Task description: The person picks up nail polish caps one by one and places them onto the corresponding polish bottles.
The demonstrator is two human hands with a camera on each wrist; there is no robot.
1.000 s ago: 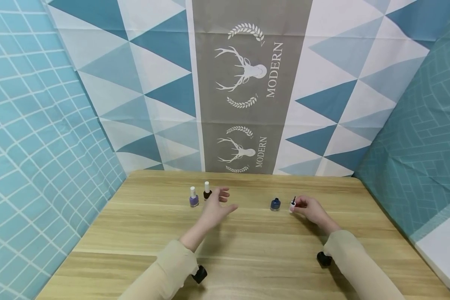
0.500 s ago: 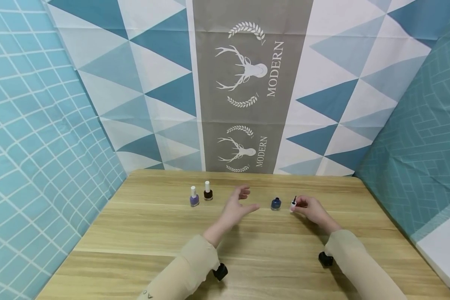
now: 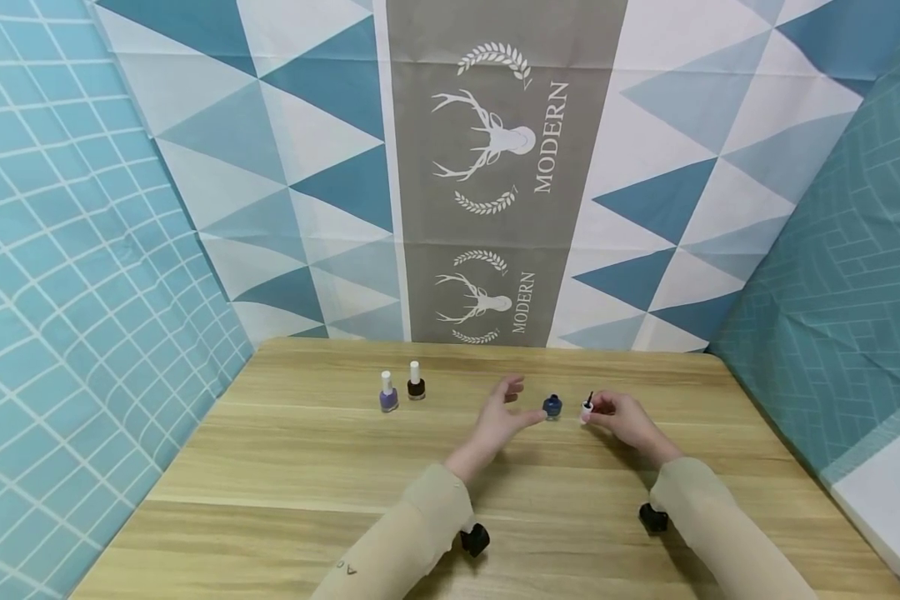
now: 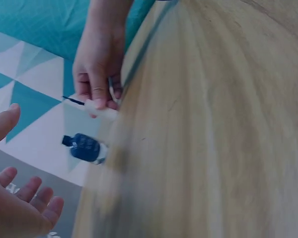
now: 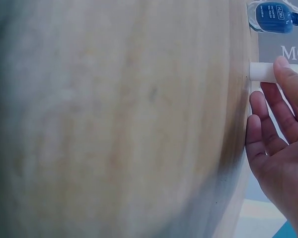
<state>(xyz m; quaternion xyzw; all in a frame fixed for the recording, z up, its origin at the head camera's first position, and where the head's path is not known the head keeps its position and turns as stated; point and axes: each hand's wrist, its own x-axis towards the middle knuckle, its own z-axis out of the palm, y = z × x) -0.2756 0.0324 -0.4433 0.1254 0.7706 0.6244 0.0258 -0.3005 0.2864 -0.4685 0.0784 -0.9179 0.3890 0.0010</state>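
An uncapped blue nail polish bottle [image 3: 552, 407] stands upright on the wooden table, its neck bare. Just left of it is my left hand [image 3: 499, 417], fingers spread and thumb stretched toward the bottle, holding nothing. On the bottle's other side my right hand [image 3: 624, 419] pinches a white nail polish cap [image 5: 263, 72] between thumb and fingers. The cap's end is at the tabletop, and its dark brush points up. In the left wrist view the blue bottle [image 4: 87, 148] lies between both hands, apart from the left fingers [image 4: 30, 189].
Two capped nail polish bottles stand further left on the table: a purple bottle [image 3: 388, 395] and a dark bottle [image 3: 416, 383], both with white caps. A patterned cloth wall [image 3: 480, 292] rises behind the table's back edge.
My left hand has moved right, from beside the dark bottle to close by the blue bottle. My right hand keeps its pinch on the white cap in nearly the same place.
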